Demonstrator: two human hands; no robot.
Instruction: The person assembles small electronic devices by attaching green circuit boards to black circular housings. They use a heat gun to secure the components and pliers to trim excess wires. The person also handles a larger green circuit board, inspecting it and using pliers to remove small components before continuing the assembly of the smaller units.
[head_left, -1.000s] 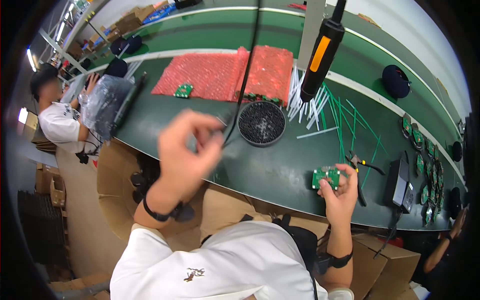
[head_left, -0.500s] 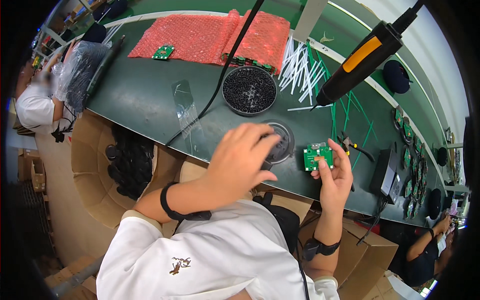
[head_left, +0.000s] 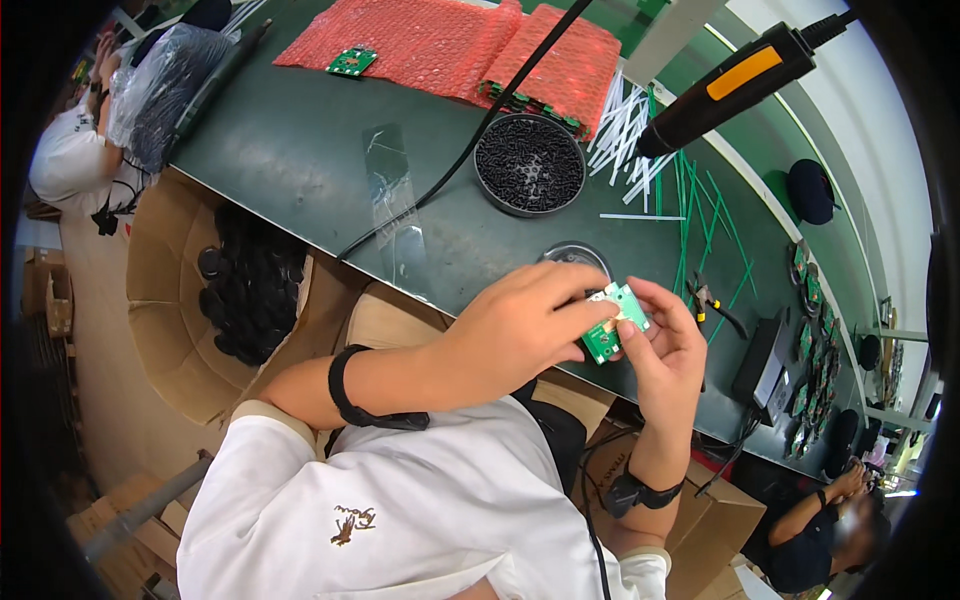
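Green circuit board (head_left: 612,328): just off the near side of the round dish (head_left: 530,212), slightly right | right hand (head_left: 668,338): gripping its edge | left hand (head_left: 530,322): fingers against it, grip cannot be told | black-and-orange tool (head_left: 722,92): right of dish

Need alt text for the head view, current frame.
A person's right hand holds a small green circuit board, with the left hand's fingers up against it, over a dark green worktable. Farther back are a round dish of small black parts, red bubble wrap and white strips; a black-and-orange corded tool is at upper right.
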